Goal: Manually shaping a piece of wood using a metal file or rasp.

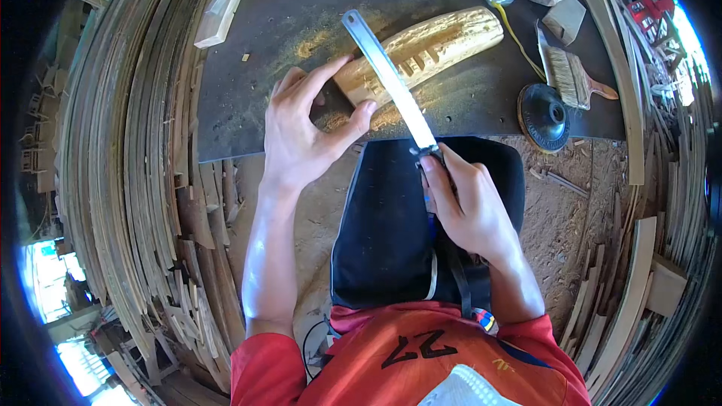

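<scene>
A pale, notched wooden piece (pixel 447 37) lay on the dusty, dark tabletop (pixel 256 90), the left hand (pixel 301 131) spread around its end. The right hand (pixel 470 199) gripped a flat metal blade (pixel 389 79) by its handle. Farther right, a bristle brush (pixel 569 79) lay beside a domed black disc (pixel 543 118).

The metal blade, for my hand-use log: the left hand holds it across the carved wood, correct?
Not quite: the head view shows the right hand, not the left hand, holding the metal blade across the carved wood.
</scene>
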`<state>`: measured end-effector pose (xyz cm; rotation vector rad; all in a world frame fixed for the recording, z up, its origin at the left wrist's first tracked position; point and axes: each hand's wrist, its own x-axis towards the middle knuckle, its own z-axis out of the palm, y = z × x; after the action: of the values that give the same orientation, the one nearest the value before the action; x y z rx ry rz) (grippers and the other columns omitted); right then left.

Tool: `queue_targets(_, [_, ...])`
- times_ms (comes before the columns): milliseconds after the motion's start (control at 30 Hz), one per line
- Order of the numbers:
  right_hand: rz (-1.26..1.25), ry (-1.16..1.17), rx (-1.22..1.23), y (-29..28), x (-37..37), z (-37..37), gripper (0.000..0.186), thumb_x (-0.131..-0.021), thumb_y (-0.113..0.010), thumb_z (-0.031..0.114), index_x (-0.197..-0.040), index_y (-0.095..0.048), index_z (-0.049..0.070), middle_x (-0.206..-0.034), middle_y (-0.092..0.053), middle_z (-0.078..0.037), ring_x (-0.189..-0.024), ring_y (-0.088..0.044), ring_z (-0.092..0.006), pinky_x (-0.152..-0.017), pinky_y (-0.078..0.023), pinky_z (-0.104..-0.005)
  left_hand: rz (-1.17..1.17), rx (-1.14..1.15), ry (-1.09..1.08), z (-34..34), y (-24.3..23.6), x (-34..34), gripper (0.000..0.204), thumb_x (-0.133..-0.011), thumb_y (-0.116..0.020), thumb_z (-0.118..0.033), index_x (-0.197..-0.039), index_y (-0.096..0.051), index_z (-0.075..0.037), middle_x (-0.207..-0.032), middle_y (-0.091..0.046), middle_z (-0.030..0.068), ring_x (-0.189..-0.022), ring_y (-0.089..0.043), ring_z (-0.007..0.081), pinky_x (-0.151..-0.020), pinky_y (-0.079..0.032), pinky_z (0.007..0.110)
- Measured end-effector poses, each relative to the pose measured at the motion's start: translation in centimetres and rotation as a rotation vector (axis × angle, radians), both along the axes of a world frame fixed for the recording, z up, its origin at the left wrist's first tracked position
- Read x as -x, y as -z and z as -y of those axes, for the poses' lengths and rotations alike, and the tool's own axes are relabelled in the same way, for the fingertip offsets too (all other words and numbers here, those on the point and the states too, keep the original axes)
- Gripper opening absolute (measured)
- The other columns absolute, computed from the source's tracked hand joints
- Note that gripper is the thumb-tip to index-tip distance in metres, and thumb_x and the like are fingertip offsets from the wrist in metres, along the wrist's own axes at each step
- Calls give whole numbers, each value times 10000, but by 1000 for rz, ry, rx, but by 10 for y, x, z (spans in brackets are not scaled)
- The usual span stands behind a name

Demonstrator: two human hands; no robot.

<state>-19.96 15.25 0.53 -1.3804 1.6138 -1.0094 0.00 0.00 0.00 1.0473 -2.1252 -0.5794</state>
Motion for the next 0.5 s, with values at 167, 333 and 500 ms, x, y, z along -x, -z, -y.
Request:
queue_targets(167, [-80,-66,51,-4,2,13,213,-1083,-599,145,-979,-604,-41,-665,-585,-278,-648,-622,-492,-553,-439,-537,37,217,-13,-1,5,4,600,-774,-938,-402,-1249,-752,-86,-848,-701,64,-795,-636,205,-884,-453,399])
queue_targets(333, [-78,-27,79,2,-4,3,214,-1086,-591,138,-971,-595,-43,-662,-581,-274,-651,-620,-494,-545,-439,-522,71,263,-8,3,4,-2,606,-781,-934,-442,-1233,-749,-83,-851,-708,75,-803,-647,217,-879,-459,406])
queue_targets(500, [-8,-19,12,-1,-2,11,192,-1076,-600,123,-982,-607,-45,-715,-608,-281,-671,-634,-479,-581,-453,-515,80,292,39,8,5,-2,608,-778,-934,-446,-1211,-736,-69,-895,-733,95,-851,-682,248,-894,-516,441])
